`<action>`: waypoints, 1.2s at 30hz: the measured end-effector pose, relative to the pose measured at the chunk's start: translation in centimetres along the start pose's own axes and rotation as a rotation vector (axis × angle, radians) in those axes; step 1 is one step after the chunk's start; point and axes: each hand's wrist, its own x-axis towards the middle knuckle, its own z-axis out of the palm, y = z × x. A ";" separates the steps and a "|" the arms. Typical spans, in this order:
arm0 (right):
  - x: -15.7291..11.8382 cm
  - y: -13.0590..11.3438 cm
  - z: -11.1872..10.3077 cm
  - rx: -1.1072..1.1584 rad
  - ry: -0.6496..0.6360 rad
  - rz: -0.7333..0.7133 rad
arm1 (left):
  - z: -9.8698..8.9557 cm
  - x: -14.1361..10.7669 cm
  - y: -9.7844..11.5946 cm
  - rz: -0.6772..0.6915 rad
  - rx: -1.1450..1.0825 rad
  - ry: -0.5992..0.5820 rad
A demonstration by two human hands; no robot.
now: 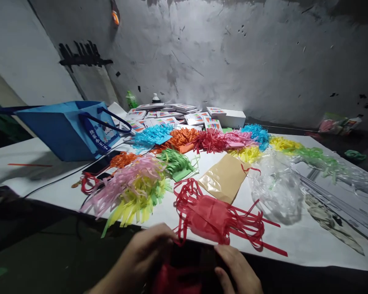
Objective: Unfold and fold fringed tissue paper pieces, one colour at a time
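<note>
At the table's near edge, my left hand [151,247] has its fingers curled together beside a loose red strip. My right hand [239,267] is across from it, fingers bent and thumb drawn in. A dark red piece of paper [179,279] stretches between both hands below the edge, deep in shadow; the exact grip is hard to see. Just beyond them lies a bunch of red tissue paper [210,214] with long cut strips spreading to both sides. Behind that rests a tan paper envelope [225,177] with a small red strip on its corner.
Fringed paper bunches surround this: a green one [178,163], a pink one [138,171], a yellow one [135,202] and a crimson one [213,141]. A blue bag [58,130] stands left. Clear plastic [276,188] lies right. Printed boxes [168,114] are piled against the wall.
</note>
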 end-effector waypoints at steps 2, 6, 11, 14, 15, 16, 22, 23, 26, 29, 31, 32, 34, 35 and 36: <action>1.5 0.4 1.5 -0.035 -0.069 -0.105 | -4.9 1.8 -0.6 -0.011 0.165 0.186; 2.9 1.3 5.2 -0.239 -0.100 -0.177 | -14.9 7.6 -0.7 0.152 0.576 0.364; 1.1 2.6 7.3 -0.329 -0.103 -0.126 | -14.7 12.8 0.8 0.352 0.795 0.351; 0.9 3.0 7.1 -0.281 -0.072 -0.127 | -6.0 11.9 0.5 0.539 0.725 -0.042; 1.0 3.2 7.0 -0.275 -0.065 -0.148 | -2.9 11.3 0.1 0.592 0.701 -0.161; 1.1 3.5 6.7 -0.284 -0.066 -0.183 | 0.0 10.5 -0.5 0.642 0.671 -0.265; -0.8 9.2 1.7 -0.589 -0.081 -0.115 | 5.8 8.2 -3.8 0.518 0.612 -0.290; -1.6 10.4 0.2 -0.655 -0.057 -0.049 | 5.6 8.1 -4.0 0.508 0.607 -0.290; -3.0 12.4 -3.7 -0.840 0.098 0.175 | 5.3 8.3 -4.1 0.496 0.600 -0.295; -1.9 10.5 -3.8 -0.743 0.217 0.087 | 6.0 8.3 -3.9 0.525 0.615 -0.228; -0.2 7.9 -1.7 -0.516 0.145 -0.156 | 6.7 8.1 -3.8 0.564 0.634 -0.150; 0.6 6.7 -0.4 -0.438 0.077 -0.190 | 7.0 7.8 -3.7 0.586 0.640 -0.120; 1.5 5.0 1.8 -0.331 0.020 -0.259 | 7.2 7.1 -3.4 0.628 0.635 -0.096; 1.5 4.7 2.5 -0.286 0.018 -0.272 | 7.2 6.6 -3.2 0.644 0.628 -0.105; 1.2 4.7 2.8 -0.252 0.017 -0.290 | 7.2 6.1 -3.1 0.661 0.615 -0.121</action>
